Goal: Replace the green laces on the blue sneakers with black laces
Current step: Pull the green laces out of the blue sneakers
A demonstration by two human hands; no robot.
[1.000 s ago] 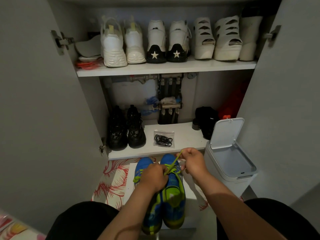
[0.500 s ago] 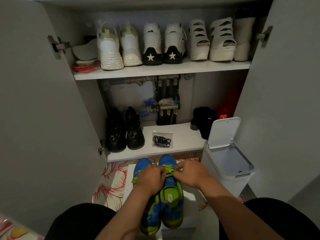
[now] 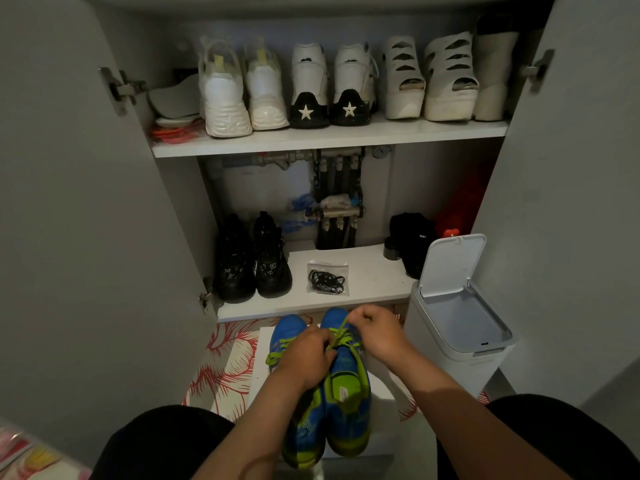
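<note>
Two blue sneakers with green trim stand side by side on a white box (image 3: 381,410), toes pointing at the cabinet. On the right sneaker (image 3: 348,407), my left hand (image 3: 304,358) pinches the green lace (image 3: 341,336) over the eyelets. My right hand (image 3: 375,329) grips the same lace near the toe and holds a strand taut. The left sneaker (image 3: 287,332) keeps its green lacing and is partly hidden under my left hand. A clear bag of black laces (image 3: 327,280) lies on the lower cabinet shelf, beyond the sneakers.
The open cabinet has doors swung out on both sides. Black shoes (image 3: 252,261) stand left of the lace bag. A white bin (image 3: 457,327) with its lid up stands close on the right. White shoes line the upper shelf (image 3: 329,136). A red-patterned mat (image 3: 225,368) lies below.
One second ago my right hand pulled a lace strand up and away; half a second ago both hands were down on the lacing; now my right hand draws a strand out again near the toe.
</note>
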